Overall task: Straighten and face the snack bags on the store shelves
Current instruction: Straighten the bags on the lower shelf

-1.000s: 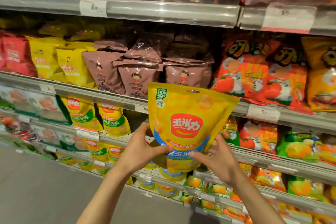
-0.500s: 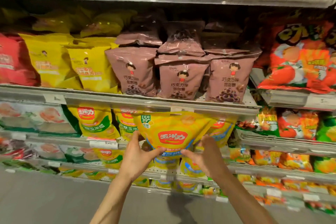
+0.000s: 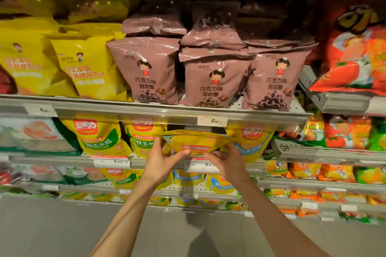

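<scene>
Now, grip: we pinch the yellow bag (image 3: 194, 142) with left hand (image 3: 160, 160) and right hand (image 3: 227, 162).
Placing: we stand it upright, label forward, between its neighbours.

Above the hands, brown bags (image 3: 211, 81) and yellow bags (image 3: 87, 69) are stood on a metal shelf (image 3: 125, 108); corn bags (image 3: 98, 135) are ranged beneath.

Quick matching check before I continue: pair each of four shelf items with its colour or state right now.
Things:
1. held corn-snack bag
2. chocolate ring bags
3. left hand
4. price tag

States:
A. brownish-pink, standing on the upper shelf
B. white, clipped to the shelf rail
C. yellow, tipped flat going into the shelf
D. gripping the bag's lower left edge

Pairs: 1-C, 2-A, 3-D, 4-B
</scene>
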Demonstrator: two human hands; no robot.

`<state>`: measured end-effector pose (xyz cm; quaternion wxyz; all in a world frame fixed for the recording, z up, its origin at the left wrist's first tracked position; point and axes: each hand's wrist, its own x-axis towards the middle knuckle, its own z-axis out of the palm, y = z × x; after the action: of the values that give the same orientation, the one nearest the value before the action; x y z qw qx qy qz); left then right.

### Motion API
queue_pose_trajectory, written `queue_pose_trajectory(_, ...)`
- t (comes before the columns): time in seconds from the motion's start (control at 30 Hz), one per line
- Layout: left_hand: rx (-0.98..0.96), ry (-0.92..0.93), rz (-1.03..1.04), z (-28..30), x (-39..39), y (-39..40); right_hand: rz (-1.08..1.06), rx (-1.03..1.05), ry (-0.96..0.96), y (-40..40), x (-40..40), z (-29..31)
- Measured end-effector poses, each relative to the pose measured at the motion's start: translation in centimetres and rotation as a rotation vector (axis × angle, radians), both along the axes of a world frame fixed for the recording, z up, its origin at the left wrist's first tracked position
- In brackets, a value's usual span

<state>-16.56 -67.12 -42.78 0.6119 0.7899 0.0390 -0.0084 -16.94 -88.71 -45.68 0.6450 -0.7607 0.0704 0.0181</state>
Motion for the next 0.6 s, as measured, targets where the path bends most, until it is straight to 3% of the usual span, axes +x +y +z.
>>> queue_pose_trajectory(0.17,0.052,-0.030,0.012,-1.3,1.1,0.1,-0.020,0.009,0.004,0.1,1.2,-1.1)
queue_pose_trajectory(0.6,0.036,0.096,-0.059,-2.5,3.8,-0.7,-0.077,-0.022,0.027,-0.2,3.3,-2.6)
